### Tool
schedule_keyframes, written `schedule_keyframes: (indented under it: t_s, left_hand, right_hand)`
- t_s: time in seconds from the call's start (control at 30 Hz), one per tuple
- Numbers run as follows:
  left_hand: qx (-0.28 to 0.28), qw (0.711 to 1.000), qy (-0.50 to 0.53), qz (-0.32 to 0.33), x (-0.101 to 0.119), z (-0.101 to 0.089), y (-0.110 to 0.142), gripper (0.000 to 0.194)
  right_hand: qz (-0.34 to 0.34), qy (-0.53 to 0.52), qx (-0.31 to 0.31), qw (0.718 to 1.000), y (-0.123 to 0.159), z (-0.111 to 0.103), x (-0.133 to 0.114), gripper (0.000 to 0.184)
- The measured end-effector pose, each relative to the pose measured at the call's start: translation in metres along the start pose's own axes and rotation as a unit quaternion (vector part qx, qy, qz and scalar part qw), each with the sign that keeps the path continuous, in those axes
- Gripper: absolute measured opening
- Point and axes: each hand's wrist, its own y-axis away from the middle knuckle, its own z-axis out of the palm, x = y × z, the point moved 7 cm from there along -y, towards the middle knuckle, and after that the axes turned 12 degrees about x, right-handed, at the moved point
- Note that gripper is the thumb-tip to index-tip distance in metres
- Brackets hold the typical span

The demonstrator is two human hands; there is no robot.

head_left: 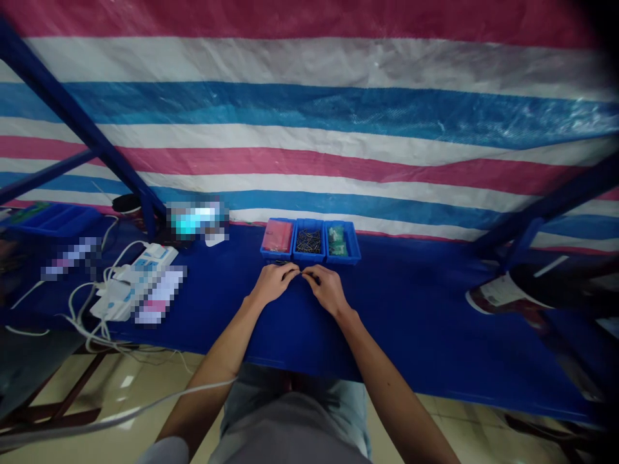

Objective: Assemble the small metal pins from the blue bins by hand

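Observation:
My left hand [276, 282] is just in front of three blue bins, its thumb and fingers pinched together. Close beside it, my right hand [329, 287] is pinched too, and the fingertips of both almost meet. Whatever is between the fingers is too small to make out. The left bin [275, 256] holds a flat pinkish-red stack [277, 234]. In the middle bin [309, 255] lie many small dark screw-like metal pieces [308, 241]. Small green and clear packets [337, 240] fill part of the right bin [353, 246].
On the blue tabletop [411, 322], a white power strip [140, 277] with tangled cables lies at left, by blurred-out items. A blue tray [55, 219] and dark tub [128, 205] stand farther left. Another tub [498, 293] is at right. Blue frame posts flank a striped sheet [309, 135].

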Motion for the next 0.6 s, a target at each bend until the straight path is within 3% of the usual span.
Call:
schedule_keyframes:
  t_s: [0.6]
  left_hand:
    - [0.0, 1.0, 0.013, -0.001, -0.0004, 0.0002, -0.0003, 0.025]
  right_hand:
    - [0.009, -0.008, 0.001, 1.0, 0.0004, 0.0013, 0.0018, 0.016]
